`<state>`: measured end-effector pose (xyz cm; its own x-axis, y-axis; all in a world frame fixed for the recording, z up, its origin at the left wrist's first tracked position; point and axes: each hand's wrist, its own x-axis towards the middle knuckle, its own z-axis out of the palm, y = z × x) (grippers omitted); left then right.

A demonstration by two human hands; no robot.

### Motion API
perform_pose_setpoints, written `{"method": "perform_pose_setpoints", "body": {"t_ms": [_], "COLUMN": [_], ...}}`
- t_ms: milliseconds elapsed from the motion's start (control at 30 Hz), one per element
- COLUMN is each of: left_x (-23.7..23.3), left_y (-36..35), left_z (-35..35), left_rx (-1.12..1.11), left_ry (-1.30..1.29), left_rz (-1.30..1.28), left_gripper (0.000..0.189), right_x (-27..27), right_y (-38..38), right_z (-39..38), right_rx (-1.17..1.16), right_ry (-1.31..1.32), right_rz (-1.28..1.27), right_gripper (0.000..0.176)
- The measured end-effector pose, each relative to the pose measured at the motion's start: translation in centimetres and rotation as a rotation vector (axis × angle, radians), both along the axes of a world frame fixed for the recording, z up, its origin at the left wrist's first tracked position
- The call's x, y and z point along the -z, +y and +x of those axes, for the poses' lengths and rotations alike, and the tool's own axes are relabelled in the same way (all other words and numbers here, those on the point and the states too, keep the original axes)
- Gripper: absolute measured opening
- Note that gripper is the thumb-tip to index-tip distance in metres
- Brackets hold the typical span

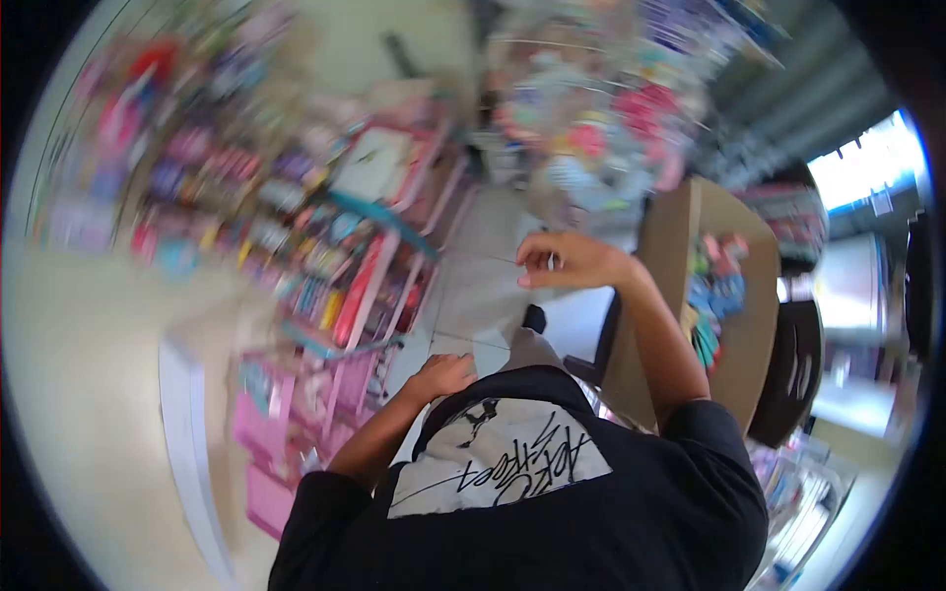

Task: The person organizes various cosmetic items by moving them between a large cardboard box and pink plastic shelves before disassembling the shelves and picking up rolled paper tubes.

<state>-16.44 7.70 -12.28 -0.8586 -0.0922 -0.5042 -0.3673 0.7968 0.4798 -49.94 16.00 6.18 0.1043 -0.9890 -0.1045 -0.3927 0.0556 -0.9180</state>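
Observation:
My right hand [574, 261] is raised in front of me over the tiled floor, its fingers loosely bent and apart, with nothing visible in them. Beside that forearm stands a cardboard box [665, 286] holding colourful soft pieces [721, 291]. My left hand [443, 376] is low by my waist, back upward, its fingertips turned away and blurred. Closest to it is a pink wheeled rack [350, 379] crowded with small packaged goods [320, 261]. Neither hand visibly touches these things.
Blurred hanging packets [591, 128] fill the far end of the aisle. More goods line the left wall [108, 345]. A dark brown crate [788, 374] stands right of the box. Pale floor tiles [483, 236] run between rack and box.

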Motion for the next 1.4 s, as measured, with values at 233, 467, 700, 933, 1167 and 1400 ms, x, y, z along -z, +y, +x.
{"method": "perform_pose_setpoints", "body": {"t_ms": [233,467,700,933,1167,1400], "left_x": [4.8,3.0,-0.3,-7.4,-4.6,-3.3], "left_y": [6.7,14.1,7.7,-12.5,-21.9,-21.6], "left_z": [26.4,39.5,43.1,43.9,42.4,41.9], "left_rx": [-0.565,-1.349,-1.245,-1.286,-0.994,-1.166], "left_ry": [-0.336,-0.288,0.41,0.89,0.633,0.582], "left_rz": [0.165,0.668,0.659,-0.411,-0.839,-0.814], "left_gripper": [0.057,0.063,0.042,0.032,0.041,0.035], "right_x": [23.5,33.3,28.9,27.4,25.0,25.4], "right_y": [-3.1,3.0,-2.8,-0.3,3.1,4.3], "right_z": [22.5,29.5,35.8,39.0,37.5,37.9], "right_rx": [-0.428,-0.353,-0.367,-0.38,-0.26,-0.273], "right_ry": [0.207,0.153,0.378,0.352,0.444,0.465], "right_rz": [0.438,0.687,0.437,0.439,0.473,0.462], "right_gripper": [0.056,0.054,0.04,0.04,0.039,0.044]}}
